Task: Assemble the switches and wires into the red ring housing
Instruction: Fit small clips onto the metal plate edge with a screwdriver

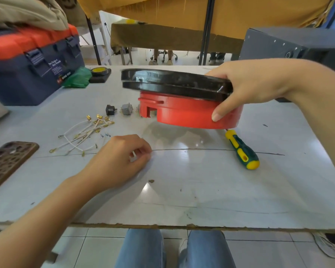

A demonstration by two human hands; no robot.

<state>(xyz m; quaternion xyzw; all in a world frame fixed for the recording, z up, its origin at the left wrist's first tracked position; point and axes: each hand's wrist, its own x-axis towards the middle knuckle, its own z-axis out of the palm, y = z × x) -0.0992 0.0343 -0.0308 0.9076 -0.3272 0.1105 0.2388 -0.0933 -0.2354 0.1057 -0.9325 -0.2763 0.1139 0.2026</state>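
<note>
While the red ring housing (190,111) hung just above the desk (201,180), its flat faces lay near level, tilted slightly so the edge nearer the person sat lower. A wider black disc (174,82) capped its top, overhanging all round. A rectangular notch in the housing's wall faced left, toward the loose parts. The right hand (246,88) gripped both at their right edge, fingers curled over the black rim and thumb pressed on the red wall.

Just left of the housing, two small switches stood on the desk: a grey switch (126,109) nearest the notch and a black switch (110,110) beyond it. Left of and nearer than those lay a loose tangle of white wires (81,136) with brass terminals, and a few small screws (105,135) beside them. The left hand (122,157) rested on the desk in front of the housing, fingers curled, pinching a small pale part I could not identify.

Right of and below the housing lay a yellow-and-green screwdriver (242,149), handle toward the person, tip under the housing's edge. Far left of the housing sat a closed blue toolbox (27,72) with an orange lid; its contents were hidden. A phone (6,161) lay at the desk's left edge.
</note>
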